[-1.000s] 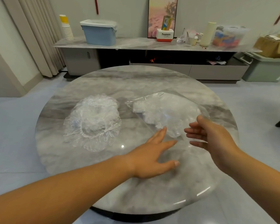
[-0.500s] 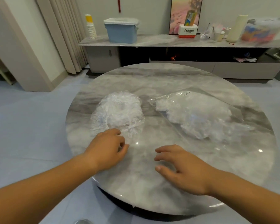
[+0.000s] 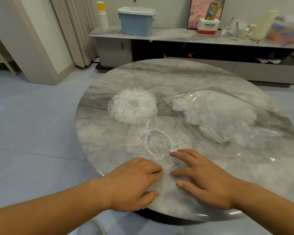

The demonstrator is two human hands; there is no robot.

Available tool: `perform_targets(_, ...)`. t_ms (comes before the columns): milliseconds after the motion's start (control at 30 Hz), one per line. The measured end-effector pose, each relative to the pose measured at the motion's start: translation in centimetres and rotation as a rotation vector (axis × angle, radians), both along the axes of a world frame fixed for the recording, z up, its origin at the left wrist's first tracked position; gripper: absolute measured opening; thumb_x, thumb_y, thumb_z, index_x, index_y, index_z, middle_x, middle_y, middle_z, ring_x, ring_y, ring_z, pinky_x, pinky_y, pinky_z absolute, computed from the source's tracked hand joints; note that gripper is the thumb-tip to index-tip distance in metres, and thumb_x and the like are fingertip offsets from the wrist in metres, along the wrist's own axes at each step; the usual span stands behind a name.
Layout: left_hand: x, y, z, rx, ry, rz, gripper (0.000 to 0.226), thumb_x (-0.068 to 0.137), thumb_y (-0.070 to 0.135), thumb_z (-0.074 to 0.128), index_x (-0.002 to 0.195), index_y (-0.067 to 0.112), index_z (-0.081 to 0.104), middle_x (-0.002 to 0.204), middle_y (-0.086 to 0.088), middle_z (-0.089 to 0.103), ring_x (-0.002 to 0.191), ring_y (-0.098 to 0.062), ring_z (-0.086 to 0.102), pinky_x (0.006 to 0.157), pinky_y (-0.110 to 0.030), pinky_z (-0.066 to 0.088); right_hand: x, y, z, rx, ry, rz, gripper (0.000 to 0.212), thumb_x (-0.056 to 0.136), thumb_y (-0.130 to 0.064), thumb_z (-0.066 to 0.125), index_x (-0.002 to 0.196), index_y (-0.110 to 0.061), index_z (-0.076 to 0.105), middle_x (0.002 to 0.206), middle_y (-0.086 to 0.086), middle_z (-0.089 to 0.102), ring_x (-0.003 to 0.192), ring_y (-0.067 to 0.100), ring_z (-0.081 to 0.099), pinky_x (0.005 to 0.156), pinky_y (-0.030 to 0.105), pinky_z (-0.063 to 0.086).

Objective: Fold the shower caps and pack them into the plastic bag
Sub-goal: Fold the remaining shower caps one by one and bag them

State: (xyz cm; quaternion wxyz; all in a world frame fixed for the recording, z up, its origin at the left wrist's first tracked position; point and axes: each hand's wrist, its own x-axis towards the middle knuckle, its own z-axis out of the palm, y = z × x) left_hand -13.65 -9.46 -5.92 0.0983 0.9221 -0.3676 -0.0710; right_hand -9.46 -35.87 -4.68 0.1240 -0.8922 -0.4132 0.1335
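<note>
One clear shower cap [image 3: 157, 145] lies spread on the round marble table [image 3: 185, 77], its elastic opening facing up, near the front edge. My left hand [image 3: 134, 182] pinches the cap's near edge between thumb and fingers. My right hand [image 3: 202, 175] rests on the same near edge with fingers spread. Behind the spread cap sits a pile of clear shower caps [image 3: 132, 106]. To the right lies the clear plastic bag [image 3: 215, 116], with folded white caps inside it.
A low marble-topped cabinet [image 3: 176, 35] stands behind the table with a blue lidded bin [image 3: 136, 21], stacked paper cups [image 3: 103, 16], a Panasonic box [image 3: 208, 26] and clutter. Curtains [image 3: 75, 28] hang at the left. Pale floor surrounds the table.
My left hand has pulled one cap off the pile toward the front edge, where it now lies spread. My right hand has moved onto that cap. The view has shifted left.
</note>
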Motion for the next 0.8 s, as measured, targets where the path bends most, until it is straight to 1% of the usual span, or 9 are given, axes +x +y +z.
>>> perform_targets(100,-0.1,0.5,-0.3,-0.089,0.005,-0.020,0.045,0.099,0.047,0.045,0.134,0.022,0.060,0.138,0.007,0.054,0.122,-0.012,0.050,0.109,-0.026,0.034,-0.7,-0.9,-0.2,-0.016,-0.017,0.005,0.070,0.098,-0.071,0.010,0.135,-0.038,0.060,0.154,-0.021,0.036,0.145,-0.002,0.019,0.116,0.032,0.026)
perform_targets(167,0.2,1.2,-0.5,-0.187,0.019,0.034,0.038,0.097,0.045,0.052,0.127,0.026,0.067,0.140,0.008,0.054,0.125,-0.009,0.051,0.106,-0.026,0.040,-1.2,-1.4,-0.2,0.009,-0.038,0.001,0.070,0.100,-0.068,0.010,0.135,-0.035,0.060,0.145,-0.022,0.048,0.138,-0.004,0.031,0.114,0.027,0.024)
perform_targets(300,0.9,1.5,-0.6,-0.300,0.089,0.154,0.036,0.094,0.047,0.057,0.123,0.031,0.070,0.140,0.015,0.049,0.129,0.000,0.046,0.103,-0.026,0.045,-1.8,-1.9,0.4,0.093,-0.039,0.000,0.050,0.104,-0.052,0.030,0.128,-0.028,0.066,0.129,-0.020,0.063,0.129,0.000,0.047,0.113,0.019,0.024)
perform_targets(367,1.2,1.3,-0.6,-0.339,0.149,0.208,0.036,0.092,0.047,0.061,0.122,0.032,0.070,0.131,0.020,0.055,0.122,0.004,0.051,0.101,-0.025,0.046,-2.0,-1.9,0.4,0.155,-0.028,-0.011,0.046,0.103,-0.047,0.037,0.127,-0.025,0.069,0.128,-0.018,0.065,0.129,-0.002,0.049,0.114,0.016,0.025)
perform_targets(467,1.4,0.7,-0.6,-0.533,0.294,0.371,0.022,0.086,0.037,0.075,0.108,0.031,0.071,0.105,0.020,0.068,0.103,-0.001,0.064,0.093,-0.025,0.052,-2.0,-1.8,0.3,0.281,0.037,-0.132,0.051,0.096,-0.052,0.040,0.130,-0.027,0.068,0.131,-0.023,0.062,0.126,-0.020,0.041,0.111,0.009,0.025)
perform_targets(600,2.1,-0.2,-0.2,-0.728,0.391,0.617,0.014,0.082,0.026,0.082,0.091,0.028,0.072,0.089,0.005,0.072,0.083,-0.008,0.068,0.080,-0.023,0.056,-1.2,-1.0,0.6,0.414,0.222,-0.302,0.046,0.091,-0.053,0.047,0.126,-0.032,0.069,0.119,-0.023,0.065,0.112,-0.003,0.060,0.095,0.017,0.047)
perform_targets(667,2.8,-0.4,0.0,-0.763,0.390,0.688,0.012,0.082,0.020,0.082,0.089,0.025,0.073,0.085,-0.001,0.071,0.075,-0.011,0.066,0.074,-0.021,0.055,-0.7,-0.6,0.7,0.465,0.253,-0.355,0.040,0.092,-0.044,0.053,0.125,-0.031,0.069,0.116,-0.020,0.066,0.106,0.001,0.064,0.092,0.018,0.049)
perform_targets(733,3.5,-0.5,0.1,-0.752,0.381,0.732,0.012,0.082,0.016,0.081,0.089,0.022,0.073,0.084,-0.002,0.071,0.070,-0.007,0.063,0.070,-0.017,0.054,0.0,-0.1,0.5,0.471,0.256,-0.390,0.035,0.095,-0.039,0.058,0.127,-0.029,0.068,0.118,-0.020,0.065,0.102,0.001,0.064,0.091,0.018,0.050)
perform_targets(800,4.2,-0.6,0.1,-0.705,0.366,0.761,0.012,0.083,0.016,0.080,0.089,0.020,0.072,0.082,0.000,0.069,0.066,0.000,0.061,0.067,-0.013,0.051,0.8,0.4,0.0,0.404,0.249,-0.424,0.035,0.097,-0.039,0.060,0.130,-0.030,0.065,0.122,-0.021,0.061,0.100,-0.001,0.062,0.089,0.017,0.050)
